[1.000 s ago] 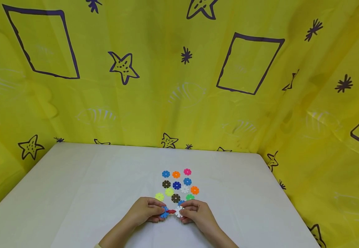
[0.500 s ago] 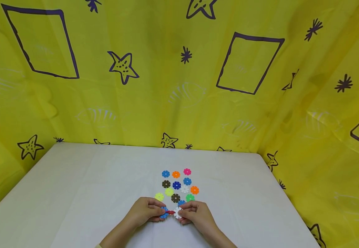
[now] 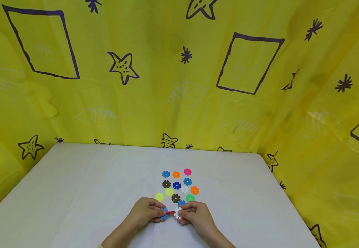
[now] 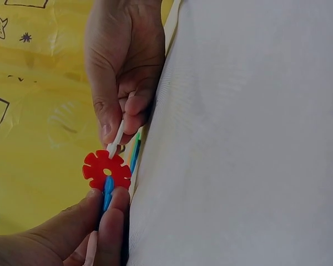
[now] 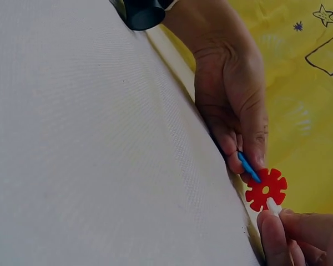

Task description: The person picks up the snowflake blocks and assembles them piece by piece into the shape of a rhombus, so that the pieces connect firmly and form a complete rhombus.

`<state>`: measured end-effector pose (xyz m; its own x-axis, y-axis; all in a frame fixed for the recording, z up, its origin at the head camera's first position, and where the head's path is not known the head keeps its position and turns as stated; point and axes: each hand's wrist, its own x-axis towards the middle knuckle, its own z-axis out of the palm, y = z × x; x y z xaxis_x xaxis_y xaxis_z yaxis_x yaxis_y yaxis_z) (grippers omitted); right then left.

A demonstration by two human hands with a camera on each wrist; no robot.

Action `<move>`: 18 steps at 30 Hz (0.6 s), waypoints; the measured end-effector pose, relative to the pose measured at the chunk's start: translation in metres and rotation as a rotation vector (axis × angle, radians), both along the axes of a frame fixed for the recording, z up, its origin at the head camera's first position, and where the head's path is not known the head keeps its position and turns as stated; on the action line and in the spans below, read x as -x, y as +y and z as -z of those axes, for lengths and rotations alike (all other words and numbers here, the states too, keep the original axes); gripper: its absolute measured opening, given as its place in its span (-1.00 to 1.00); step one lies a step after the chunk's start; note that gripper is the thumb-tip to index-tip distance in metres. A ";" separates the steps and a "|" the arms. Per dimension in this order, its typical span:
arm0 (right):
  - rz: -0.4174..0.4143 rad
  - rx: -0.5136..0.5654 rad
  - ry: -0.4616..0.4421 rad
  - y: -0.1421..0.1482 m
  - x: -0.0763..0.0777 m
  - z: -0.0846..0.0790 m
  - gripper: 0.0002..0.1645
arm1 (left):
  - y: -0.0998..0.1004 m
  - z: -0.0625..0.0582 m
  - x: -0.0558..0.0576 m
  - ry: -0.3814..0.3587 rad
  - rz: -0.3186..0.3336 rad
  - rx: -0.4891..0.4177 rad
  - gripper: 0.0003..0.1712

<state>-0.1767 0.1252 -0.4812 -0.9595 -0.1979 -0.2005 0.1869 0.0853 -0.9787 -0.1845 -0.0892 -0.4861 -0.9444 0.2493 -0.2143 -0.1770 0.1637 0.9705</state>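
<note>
My left hand (image 3: 146, 210) pinches a blue notched plastic disc (image 4: 107, 191) between thumb and fingers. In my right hand (image 3: 199, 216) a white notched disc (image 3: 176, 214) is pinched in the same way. Between them sits a red notched disc (image 5: 274, 180) with a small centre hole. Both wrist views show the blue disc edge-on at one side of the red one and the white disc at the opposite side. From the head view, the red disc appears edge-on as a thin bar joining the other two. Fingers cover part of the blue and white discs.
Beyond the hands, several loose discs lie flat on the white table (image 3: 105, 179), among them a pink one (image 3: 187, 172), a dark blue one (image 3: 176, 185), an orange one (image 3: 194, 190) and a green one (image 3: 190, 198). A yellow patterned curtain (image 3: 154, 103) surrounds the table's back and sides.
My right hand has shifted slightly left and down with the white disc. The red disc has tilted to look thinner in the head view. The loose discs stay put.
</note>
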 end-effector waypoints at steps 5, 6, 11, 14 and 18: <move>-0.029 -0.005 0.000 0.001 0.001 0.000 -0.76 | 0.000 -0.001 -0.001 -0.001 -0.004 -0.006 -0.76; -0.031 -0.008 -0.001 0.001 0.001 0.001 -0.76 | 0.000 -0.002 -0.001 0.000 -0.005 -0.004 -0.76; -0.023 -0.017 -0.003 0.000 0.001 0.001 -0.76 | 0.001 -0.004 -0.002 0.001 -0.003 0.017 -0.77; -0.015 -0.021 -0.008 -0.001 0.001 0.001 -0.75 | 0.002 -0.003 -0.002 0.000 -0.004 0.029 -0.78; -0.009 -0.028 -0.015 -0.001 0.001 0.001 -0.75 | 0.003 -0.003 -0.001 -0.007 -0.005 0.039 -0.79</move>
